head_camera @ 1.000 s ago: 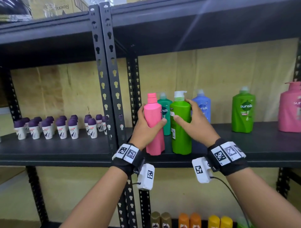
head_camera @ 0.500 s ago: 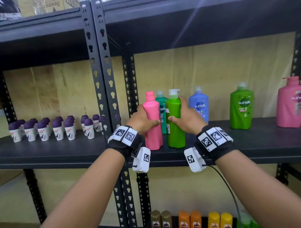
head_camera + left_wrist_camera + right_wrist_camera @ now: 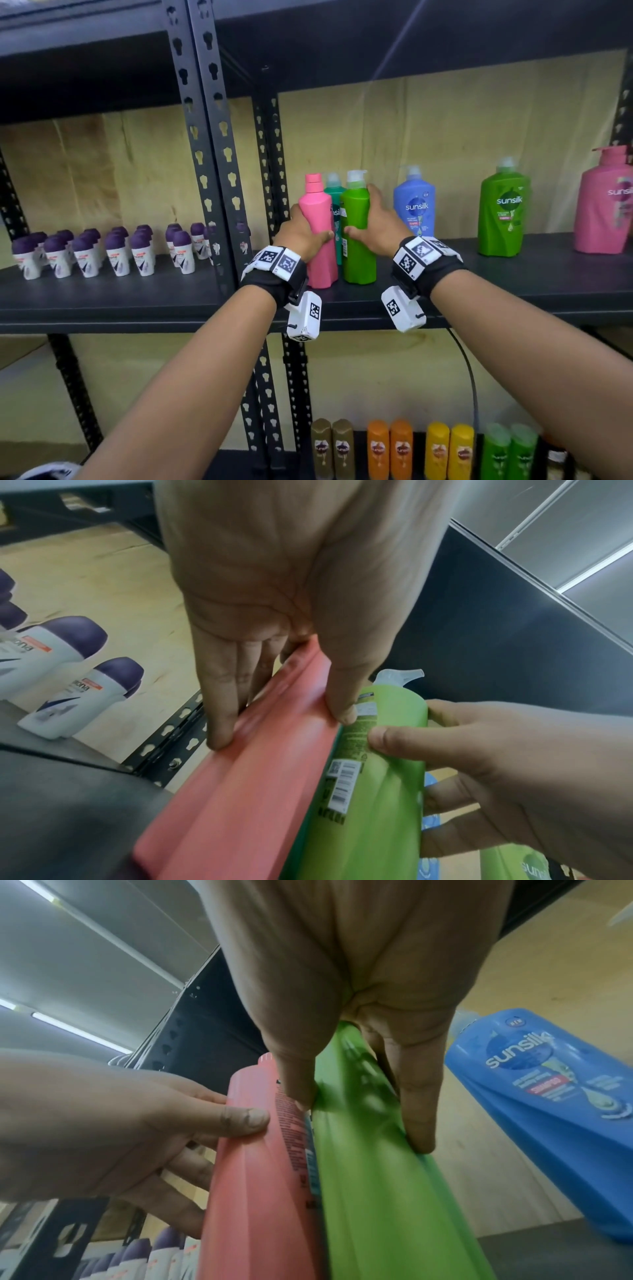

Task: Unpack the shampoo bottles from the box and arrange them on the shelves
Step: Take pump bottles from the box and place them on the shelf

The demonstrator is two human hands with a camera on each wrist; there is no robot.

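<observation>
Pink bottle [image 3: 317, 233] standing upright on shelf [image 3: 513, 277], beside upright post [image 3: 212, 147]; light green bottle [image 3: 358, 233] standing just right of it, apparently touching. Left hand [image 3: 301, 236] gripping pink bottle, thumb across front. Right hand [image 3: 380, 228] gripping light green bottle, fingers wrapping far side. Teal bottle [image 3: 335, 195] sitting behind pair, mostly hidden. Blue bottle [image 3: 414, 202], another green bottle [image 3: 503, 209], big pink bottle [image 3: 604, 205] standing further right. Purple-capped deodorants [image 3: 102, 251] lining shelf left of post.
</observation>
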